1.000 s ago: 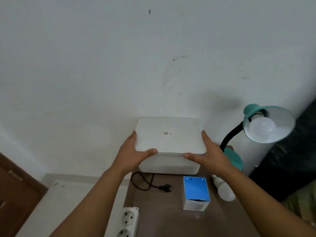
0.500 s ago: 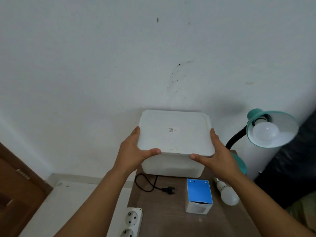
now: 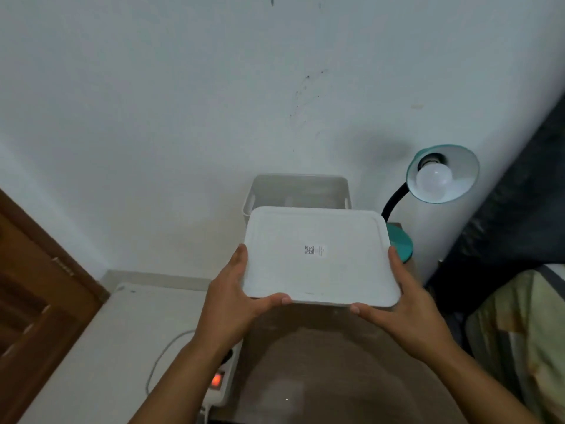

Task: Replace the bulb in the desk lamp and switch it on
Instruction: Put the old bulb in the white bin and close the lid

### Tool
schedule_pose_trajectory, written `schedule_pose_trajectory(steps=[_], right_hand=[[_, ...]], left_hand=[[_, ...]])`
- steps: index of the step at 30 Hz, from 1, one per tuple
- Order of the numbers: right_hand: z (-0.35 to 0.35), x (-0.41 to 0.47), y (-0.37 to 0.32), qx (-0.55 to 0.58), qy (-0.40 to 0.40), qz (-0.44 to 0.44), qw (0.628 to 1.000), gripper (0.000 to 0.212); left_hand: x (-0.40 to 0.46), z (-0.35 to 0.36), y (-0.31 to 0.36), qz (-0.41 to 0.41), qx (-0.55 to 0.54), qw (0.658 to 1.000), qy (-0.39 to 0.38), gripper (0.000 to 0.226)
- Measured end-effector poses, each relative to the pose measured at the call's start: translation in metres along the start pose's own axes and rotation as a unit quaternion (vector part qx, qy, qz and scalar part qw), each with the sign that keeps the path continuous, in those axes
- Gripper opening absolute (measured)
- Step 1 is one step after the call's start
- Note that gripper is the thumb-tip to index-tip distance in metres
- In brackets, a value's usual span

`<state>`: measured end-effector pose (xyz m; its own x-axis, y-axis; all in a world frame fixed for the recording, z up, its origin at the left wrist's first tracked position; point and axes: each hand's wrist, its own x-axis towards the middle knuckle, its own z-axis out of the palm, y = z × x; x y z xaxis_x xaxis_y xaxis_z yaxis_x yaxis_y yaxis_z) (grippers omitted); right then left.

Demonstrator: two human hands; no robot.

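Observation:
A teal desk lamp [image 3: 440, 174] stands at the back right of the brown table [image 3: 336, 371], its shade facing me with a white bulb [image 3: 434, 179] screwed in. My left hand [image 3: 235, 298] and my right hand [image 3: 406, 304] grip the two sides of a white box lid [image 3: 318, 255], held off and in front of the open white storage box [image 3: 298, 191] by the wall. The lid hides the spare bulb, the blue carton and the lamp's plug.
A white power strip [image 3: 218, 384] with a glowing red switch lies at the table's left edge, partly behind my left forearm. A white cable [image 3: 162, 356] loops over the pale surface on the left. A wooden door [image 3: 36, 295] is far left, dark bedding at right.
Both hands have lifted the lid off the box and drawn it toward me. The box now stands open, and the view has tilted down.

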<state>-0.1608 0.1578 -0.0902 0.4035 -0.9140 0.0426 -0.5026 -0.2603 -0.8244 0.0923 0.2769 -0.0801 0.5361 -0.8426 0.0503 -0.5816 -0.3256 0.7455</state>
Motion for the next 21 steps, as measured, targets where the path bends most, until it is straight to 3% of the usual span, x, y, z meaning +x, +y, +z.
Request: schedule_pose_trajectory(steps=[11, 16, 21], right_hand=[[-0.005, -0.107, 0.035, -0.016, -0.049, 0.060, 0.997, 0.129], [0.000, -0.135, 0.057, -0.026, -0.066, 0.058, 0.996, 0.118], [0.010, -0.143, 0.075, -0.058, -0.079, 0.081, 0.992, 0.121]], left_hand=[[-0.102, 0.033, -0.027, -0.041, 0.021, 0.998, -0.053, 0.127], [-0.131, 0.047, -0.045, -0.052, 0.049, 0.994, -0.083, 0.128], [-0.140, 0.061, -0.053, -0.068, 0.053, 0.992, -0.097, 0.124]])
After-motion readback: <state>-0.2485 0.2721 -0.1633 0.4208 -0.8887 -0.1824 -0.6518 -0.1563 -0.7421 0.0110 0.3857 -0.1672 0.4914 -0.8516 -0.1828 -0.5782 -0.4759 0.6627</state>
